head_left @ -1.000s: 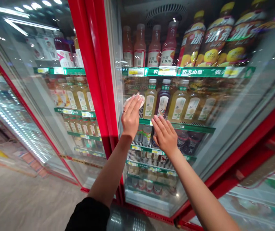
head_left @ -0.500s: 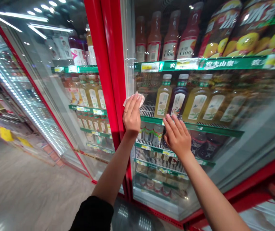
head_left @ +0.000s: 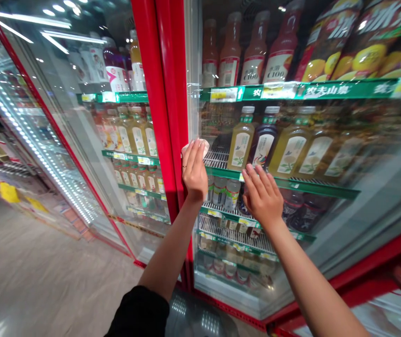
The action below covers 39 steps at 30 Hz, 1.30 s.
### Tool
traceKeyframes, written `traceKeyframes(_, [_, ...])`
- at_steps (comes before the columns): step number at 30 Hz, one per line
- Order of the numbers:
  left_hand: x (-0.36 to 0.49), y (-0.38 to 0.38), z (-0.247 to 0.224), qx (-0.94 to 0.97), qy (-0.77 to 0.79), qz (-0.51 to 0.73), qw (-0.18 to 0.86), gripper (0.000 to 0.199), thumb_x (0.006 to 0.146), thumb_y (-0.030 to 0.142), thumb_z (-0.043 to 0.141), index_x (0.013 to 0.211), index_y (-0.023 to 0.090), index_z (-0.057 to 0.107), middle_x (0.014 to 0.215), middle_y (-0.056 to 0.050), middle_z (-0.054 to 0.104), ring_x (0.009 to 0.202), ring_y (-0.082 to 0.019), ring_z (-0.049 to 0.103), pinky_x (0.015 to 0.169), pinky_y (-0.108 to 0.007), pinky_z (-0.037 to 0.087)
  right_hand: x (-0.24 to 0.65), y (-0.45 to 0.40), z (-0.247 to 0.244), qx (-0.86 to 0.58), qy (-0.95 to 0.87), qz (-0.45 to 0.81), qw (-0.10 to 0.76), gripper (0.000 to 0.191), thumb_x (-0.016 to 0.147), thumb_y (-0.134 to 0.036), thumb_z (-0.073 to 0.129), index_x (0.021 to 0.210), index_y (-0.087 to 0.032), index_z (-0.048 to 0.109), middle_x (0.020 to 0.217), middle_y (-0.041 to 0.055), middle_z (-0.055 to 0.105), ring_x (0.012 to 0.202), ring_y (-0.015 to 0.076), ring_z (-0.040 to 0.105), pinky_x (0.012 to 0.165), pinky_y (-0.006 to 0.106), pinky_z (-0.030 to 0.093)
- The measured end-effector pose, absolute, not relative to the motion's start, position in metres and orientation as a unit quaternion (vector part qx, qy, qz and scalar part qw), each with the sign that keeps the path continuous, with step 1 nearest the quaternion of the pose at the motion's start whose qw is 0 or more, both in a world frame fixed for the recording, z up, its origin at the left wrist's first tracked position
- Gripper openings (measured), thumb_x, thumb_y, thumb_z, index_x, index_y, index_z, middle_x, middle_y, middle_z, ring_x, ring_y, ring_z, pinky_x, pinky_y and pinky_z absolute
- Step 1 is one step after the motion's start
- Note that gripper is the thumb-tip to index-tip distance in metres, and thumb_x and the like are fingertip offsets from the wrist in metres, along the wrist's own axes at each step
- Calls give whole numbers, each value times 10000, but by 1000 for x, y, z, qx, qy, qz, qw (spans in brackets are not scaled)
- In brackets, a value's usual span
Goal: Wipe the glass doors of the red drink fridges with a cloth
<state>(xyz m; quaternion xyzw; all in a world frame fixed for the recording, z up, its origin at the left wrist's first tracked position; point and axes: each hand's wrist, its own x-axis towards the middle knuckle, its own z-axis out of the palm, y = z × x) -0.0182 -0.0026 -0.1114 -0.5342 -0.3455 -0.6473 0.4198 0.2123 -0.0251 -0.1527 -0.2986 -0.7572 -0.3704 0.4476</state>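
Note:
My left hand lies with its fingers stretched over a crumpled white cloth, pressing it to the glass at the red door frame. Most of the cloth is hidden beneath the fingers. To the right, my right hand is empty, its fingers extended and resting on or just off the glass door; contact is hard to tell. Behind the glass, a bottle of pale yellow drink and a dark bottle stand on a green-edged shelf.
Reddish bottles and large bottles with lemon pictures fill the upper shelf. A neighbouring glass door with more drinks is on the left, beside a lit cabinet. Grey floor spreads at the lower left.
The view has shifted slightly, moving the cooler a little rightward in the picture. My left hand and the cloth have slid slightly down along the frame. My right hand stays in about the same place.

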Motion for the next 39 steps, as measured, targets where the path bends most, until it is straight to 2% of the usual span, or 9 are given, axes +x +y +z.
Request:
traceKeyframes(5, [-3,-14,-142,-552,-379,-652,355,523,1138,134,361,1634,230,499,1550,-109,684,1561,-183,527,1333,-461,447,212,-25,-153,-301,-760,-357,452,811,1047,-203,531,1765,-285,164,1670,45,554,1542,268,545,1298,484,424])
traceKeyframes(12, [-15,-9,-128,-560,-343,-679,329,494,1134,152,420,1596,263,555,1547,-84,689,1528,-207,573,1333,-484,447,213,-23,-157,-310,-765,-332,457,810,1048,-223,539,1762,-318,171,1687,34,535,1555,286,528,1307,512,415])
traceKeyframes(19, [6,-22,-152,-552,-386,-694,253,526,1125,119,367,1593,248,568,1605,-89,637,1581,-208,505,1377,-473,366,213,-22,-156,-315,-764,-335,452,825,1047,-216,525,1764,-332,136,1685,33,544,1540,292,545,1285,533,434])
traceKeyframes(23, [-4,-24,-140,-583,-354,-691,238,482,1121,125,379,1488,244,668,1497,-84,727,1507,-200,592,1336,-477,439,214,-22,-154,-299,-755,-359,461,814,1038,-197,528,1765,-301,177,1639,51,603,1508,285,580,1246,507,471])
traceKeyframes(27, [-21,-35,-121,-612,-361,-679,183,431,1102,145,467,1412,302,721,1448,-57,757,1414,-210,673,1249,-476,549,201,-33,-142,-287,-726,-349,518,796,1021,-166,563,1743,-355,284,1548,50,689,1430,296,641,1191,504,512])
traceKeyframes(30, [-30,-46,-113,-613,-347,-692,157,367,1093,183,536,1370,316,736,1396,-53,783,1320,-210,735,1151,-440,632,172,-47,-127,-283,-738,-242,562,671,1049,-179,536,1691,-343,427,1407,84,759,1269,285,718,1067,467,595])
traceKeyframes(34, [-38,-61,-113,-625,-350,-670,194,326,1102,228,549,1385,280,701,1375,-89,777,1292,-211,749,1114,-417,652,121,-50,-111,-248,-801,17,545,624,1116,-345,473,1723,-315,334,1402,100,759,1017,239,782,896,418,662])
traceKeyframes(37, [-42,-69,-120,-638,-337,-646,250,346,1079,214,601,1417,264,649,1340,-94,776,1267,-207,757,1105,-403,648,96,-42,-107,-206,-780,108,581,583,1111,-416,491,1674,-282,425,1399,119,766,1040,256,787,912,433,657])
traceKeyframes(39, [-47,-73,-125,-652,-314,-642,254,399,1060,231,647,1456,255,605,1351,-95,767,1302,-216,738,1125,-411,632,90,-39,-105,-206,-759,112,607,523,1091,-415,533,1594,-270,525,1348,120,783,1082,265,779,925,431,651])
